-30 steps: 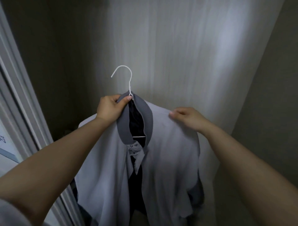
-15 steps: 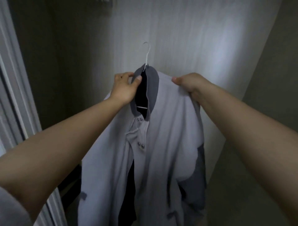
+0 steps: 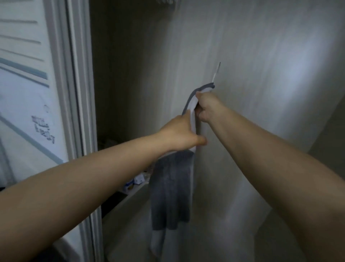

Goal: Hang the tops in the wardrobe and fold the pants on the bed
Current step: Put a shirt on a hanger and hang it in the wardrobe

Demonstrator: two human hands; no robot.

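A light grey top with a dark grey collar and sleeve [image 3: 170,194] hangs on a white wire hanger [image 3: 216,72] inside the wardrobe, seen edge-on. Only the hanger's thin neck shows above the collar. My right hand [image 3: 208,108] grips the top's shoulder just under the collar. My left hand [image 3: 180,131] holds the fabric a little lower, on the near side, fingers hidden behind the cloth. The wardrobe rail is barely visible at the top edge [image 3: 166,1], well above the hanger. No pants or bed are in view.
The wardrobe's pale back wall [image 3: 261,74] fills the right side. A white sliding door frame [image 3: 78,93] stands at the left. A low shelf [image 3: 130,194] inside carries small boxes and bottles. The left interior is dark.
The top has turned from facing me to edge-on and moved deeper and to the right in the wardrobe. Both hands came close together on the shoulder. My view swung left, showing the door.
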